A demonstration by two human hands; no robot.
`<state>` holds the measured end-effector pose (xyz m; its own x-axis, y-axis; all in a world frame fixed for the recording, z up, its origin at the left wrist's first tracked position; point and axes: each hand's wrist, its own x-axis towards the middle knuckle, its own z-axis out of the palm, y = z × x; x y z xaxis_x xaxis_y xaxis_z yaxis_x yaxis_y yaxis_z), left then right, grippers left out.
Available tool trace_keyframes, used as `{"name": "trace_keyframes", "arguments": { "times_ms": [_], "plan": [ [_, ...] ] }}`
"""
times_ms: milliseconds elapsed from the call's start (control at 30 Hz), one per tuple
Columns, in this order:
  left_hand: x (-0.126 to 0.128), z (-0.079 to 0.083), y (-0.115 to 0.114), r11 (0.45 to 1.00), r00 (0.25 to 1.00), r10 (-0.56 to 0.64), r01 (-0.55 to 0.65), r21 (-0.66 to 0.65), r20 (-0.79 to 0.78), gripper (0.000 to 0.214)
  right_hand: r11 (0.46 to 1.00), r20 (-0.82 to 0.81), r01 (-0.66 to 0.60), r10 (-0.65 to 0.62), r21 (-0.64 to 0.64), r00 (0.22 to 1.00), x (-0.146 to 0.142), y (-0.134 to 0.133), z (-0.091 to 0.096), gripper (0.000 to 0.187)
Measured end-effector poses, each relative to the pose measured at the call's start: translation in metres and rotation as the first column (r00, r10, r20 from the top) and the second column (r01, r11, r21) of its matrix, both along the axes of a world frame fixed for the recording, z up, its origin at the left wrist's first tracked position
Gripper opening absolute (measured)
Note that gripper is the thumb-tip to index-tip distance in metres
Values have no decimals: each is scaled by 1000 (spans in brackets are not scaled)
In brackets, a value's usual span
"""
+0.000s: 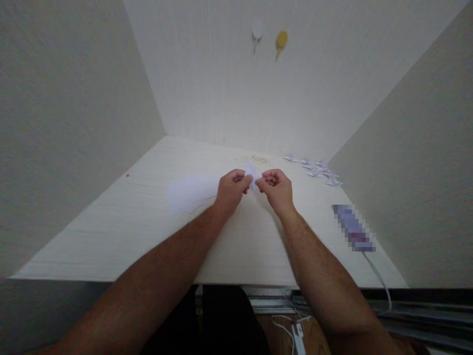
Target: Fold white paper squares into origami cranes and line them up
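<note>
A small piece of folded white paper (250,170) is held up above the middle of the table, one pointed corner upward. My left hand (233,187) is closed on its left side, thumb in front. At its right edge, the thumb and fingertips of my right hand (276,190) pinch the paper. The exact folds are too small to make out. White paper sheets (190,192) lie flat on the table, just left of my left hand and partly behind it.
Several small folded white paper shapes (320,170) lie at the back right of the white table (111,236). A pixelated phone-like object (353,228) with a cable (380,281) rests near the right edge. Walls enclose the back and sides; two hooks (282,39) hang on the back wall.
</note>
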<state>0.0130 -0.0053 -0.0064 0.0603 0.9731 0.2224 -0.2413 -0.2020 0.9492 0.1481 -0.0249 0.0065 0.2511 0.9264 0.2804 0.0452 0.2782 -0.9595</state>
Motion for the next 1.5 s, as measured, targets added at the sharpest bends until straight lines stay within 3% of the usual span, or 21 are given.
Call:
{"name": "trace_keyframes", "arguments": {
  "times_ms": [167, 267, 367, 567, 733, 933, 1067, 1267, 1500],
  "plan": [
    [2, 3, -4, 998, 998, -59, 58, -38, -16, 19, 993, 171, 82, -95, 84, 981, -1, 0, -6, 20],
    [0, 5, -5, 999, 992, -35, 32, -30, -121, 16, 987, 290, 98, -132, 130, 948, 0, -2, -8, 18],
    [-2, 3, -4, 1000, 969, 13, -17, -13, -247, 19, 969, 416, 115, -199, 218, 887, 1, -2, -11, 16],
    [-2, -2, -2, 1000, 951, 15, -19, -9, -310, 18, 928, 562, 83, -289, 364, 775, 2, -3, -11, 7],
    [-2, 2, -4, 999, 961, -16, 7, -36, -275, 14, 952, 573, 100, -256, 288, 779, 2, -4, -8, 4],
    [-3, 3, -3, 997, 965, -80, 71, -44, -252, 18, 997, 383, 38, -59, 62, 922, 6, -1, -4, 10],
    [-2, 5, -5, 992, 964, -114, 98, -79, -241, 18, 1000, 407, 23, -25, 9, 913, 9, 0, -4, 12],
    [-1, 12, -8, 986, 965, -121, 89, -144, -233, 13, 984, 572, 80, -158, 159, 805, 5, -4, -7, 11],
    [0, 11, -5, 979, 984, -85, 54, -196, -154, 14, 942, 701, -41, -219, 334, 678, 7, -4, -12, 13]
  ]
}}
